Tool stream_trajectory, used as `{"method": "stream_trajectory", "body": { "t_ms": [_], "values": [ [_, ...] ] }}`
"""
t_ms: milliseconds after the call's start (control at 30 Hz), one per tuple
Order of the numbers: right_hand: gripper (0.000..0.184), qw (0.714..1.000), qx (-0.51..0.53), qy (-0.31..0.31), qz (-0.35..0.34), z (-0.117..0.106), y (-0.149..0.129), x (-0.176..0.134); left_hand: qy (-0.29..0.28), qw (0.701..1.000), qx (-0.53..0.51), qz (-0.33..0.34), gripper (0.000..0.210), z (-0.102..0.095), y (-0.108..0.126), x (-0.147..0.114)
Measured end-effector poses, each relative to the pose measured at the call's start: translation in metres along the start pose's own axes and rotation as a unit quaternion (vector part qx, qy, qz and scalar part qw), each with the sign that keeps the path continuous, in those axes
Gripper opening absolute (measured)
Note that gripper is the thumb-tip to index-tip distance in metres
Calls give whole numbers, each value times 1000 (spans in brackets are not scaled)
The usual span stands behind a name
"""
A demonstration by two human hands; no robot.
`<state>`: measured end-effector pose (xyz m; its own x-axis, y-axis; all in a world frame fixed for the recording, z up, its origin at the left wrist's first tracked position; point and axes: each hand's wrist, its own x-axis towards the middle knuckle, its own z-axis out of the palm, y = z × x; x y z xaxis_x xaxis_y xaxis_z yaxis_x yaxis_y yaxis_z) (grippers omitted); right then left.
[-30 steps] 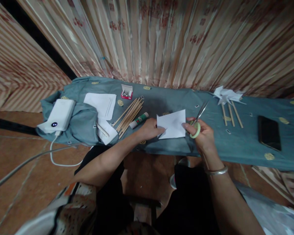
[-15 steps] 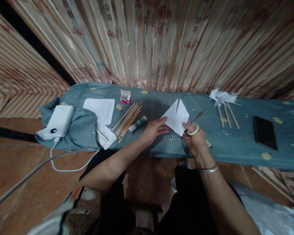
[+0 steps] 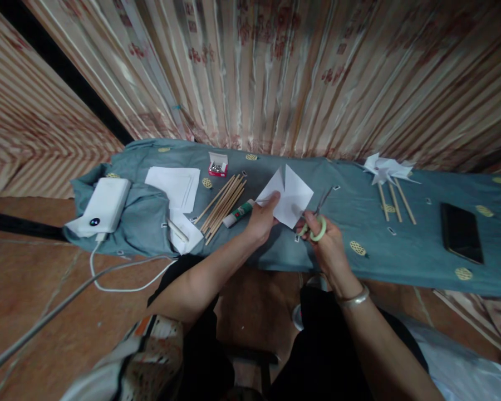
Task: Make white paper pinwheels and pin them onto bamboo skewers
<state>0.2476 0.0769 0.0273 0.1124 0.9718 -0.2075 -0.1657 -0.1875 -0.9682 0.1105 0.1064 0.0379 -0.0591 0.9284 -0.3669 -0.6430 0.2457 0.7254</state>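
Observation:
A square sheet of white paper (image 3: 294, 195) is pinched in my left hand (image 3: 264, 216), the thumb lying on top. Slits run into it from the top edge and from the left side. My right hand (image 3: 323, 236) grips scissors (image 3: 318, 225) with pale green handles. Their blades point up and away, just right of the paper's lower right edge; I cannot tell how far apart they are. Left of my left hand, a glue stick (image 3: 239, 213) with a green label lies against a bundle of thin wooden sticks (image 3: 223, 206).
White paper pinwheels (image 3: 386, 168) on sticks lie at the right, with a black phone (image 3: 460, 231) beyond. At the left are a red box of metal pins (image 3: 217, 165), paper sheets (image 3: 175, 186), a pen (image 3: 177, 230) and a cabled white power bank (image 3: 106, 205). A curtain hangs behind.
The paper has turned in my left hand, which now holds it farther in with the thumb on top. My right hand has let go of the paper's corner and keeps the scissors.

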Motion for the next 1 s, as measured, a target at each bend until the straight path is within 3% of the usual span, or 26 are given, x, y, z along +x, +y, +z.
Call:
{"method": "stream_trajectory", "body": {
  "t_ms": [200, 333, 1000],
  "values": [
    [49, 976, -109, -188, 35, -10, 4, -21, 22, 999, -15, 36, 30, -10, 20, 10],
    [51, 953, -135, -266, 48, -10, 2, -25, 24, 999, -3, 29, 25, -14, 23, 12],
    [48, 955, -119, -264, 58, -6, 11, -21, 27, 999, -23, 32, 17, -9, 20, 7]
  ]
}}
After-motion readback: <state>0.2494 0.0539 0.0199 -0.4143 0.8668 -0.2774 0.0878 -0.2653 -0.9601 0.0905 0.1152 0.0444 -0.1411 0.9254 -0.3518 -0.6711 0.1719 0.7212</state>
